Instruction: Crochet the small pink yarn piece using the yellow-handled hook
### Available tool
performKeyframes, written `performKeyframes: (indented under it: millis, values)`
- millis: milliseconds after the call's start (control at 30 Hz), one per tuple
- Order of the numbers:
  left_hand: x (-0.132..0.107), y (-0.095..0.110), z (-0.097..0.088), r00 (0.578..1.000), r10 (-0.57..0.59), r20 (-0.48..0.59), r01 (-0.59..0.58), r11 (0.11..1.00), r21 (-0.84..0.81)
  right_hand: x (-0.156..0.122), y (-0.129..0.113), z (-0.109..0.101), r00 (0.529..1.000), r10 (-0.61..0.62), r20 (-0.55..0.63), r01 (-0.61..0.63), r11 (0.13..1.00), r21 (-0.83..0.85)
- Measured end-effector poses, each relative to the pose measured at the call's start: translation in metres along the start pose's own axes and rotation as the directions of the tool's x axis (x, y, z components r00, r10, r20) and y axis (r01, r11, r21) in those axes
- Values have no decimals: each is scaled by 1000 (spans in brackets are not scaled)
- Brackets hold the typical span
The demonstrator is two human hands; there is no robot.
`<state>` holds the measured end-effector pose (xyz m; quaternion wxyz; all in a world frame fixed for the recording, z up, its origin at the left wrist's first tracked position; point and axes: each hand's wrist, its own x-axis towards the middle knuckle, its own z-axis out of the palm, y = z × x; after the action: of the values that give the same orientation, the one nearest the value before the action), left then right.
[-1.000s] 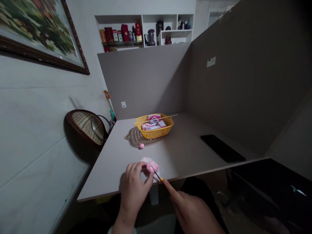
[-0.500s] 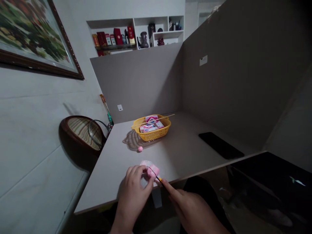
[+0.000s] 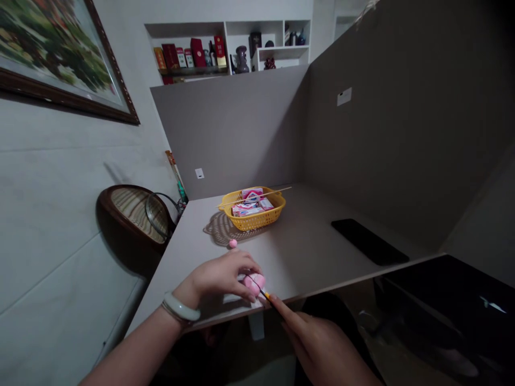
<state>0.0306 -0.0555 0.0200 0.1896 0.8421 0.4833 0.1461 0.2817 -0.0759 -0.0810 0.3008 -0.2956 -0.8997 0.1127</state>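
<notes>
Head view, what is that pink thing?

It's a soft pink wool lump (image 3: 254,282) by the table edge (image 3: 209,316), in front of the yellow basket (image 3: 277,206).

Who has it?

The left hand (image 3: 223,279) has its fingers bent, pressing on it. The right hand (image 3: 317,343) pinches a thin needle (image 3: 262,292) with a yellow grip, and the tip touches the lump.

Is it done?

One small pink ball (image 3: 233,243) in front of the basket looks done. The lump doesn't look round yet.

Can you read anything?

No. The small boxes (image 3: 246,209) in the basket are pink and white, but their words are too tiny.
</notes>
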Motion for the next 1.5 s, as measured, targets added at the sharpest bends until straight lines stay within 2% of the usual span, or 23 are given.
performKeyframes:
  millis: [100,267,333,567,700,933,1133,1367,1500]
  values:
    - [8,-3,-2,999,4,42,-2,998,-58,2,0,-2,1000,7,19,-7,1000,10]
    - [14,-6,-17,1000,-21,-2,20,986,-164,2,1,-3,998,31,63,-34,998,45]
    - [16,-11,-20,999,7,39,0,984,-177,1,1,-2,997,39,67,-43,998,52]
    - [14,-30,-5,987,62,151,-37,985,-167,1,-5,-5,989,86,124,-93,994,52]
    - [12,-36,0,989,72,130,-43,976,-213,3,-8,-9,984,113,141,-119,992,36]
    - [12,-35,2,991,82,105,-58,975,-214,-1,-7,-29,974,113,196,-119,993,19]
    - [13,-42,3,995,38,88,-17,973,-232,17,-9,-20,979,116,165,-121,992,23]
    - [16,-48,5,993,-11,113,40,964,-264,5,-2,-32,964,152,220,-171,983,71]
    - [15,-47,4,995,-41,87,61,969,-238,20,-7,-24,974,127,187,-133,991,20]
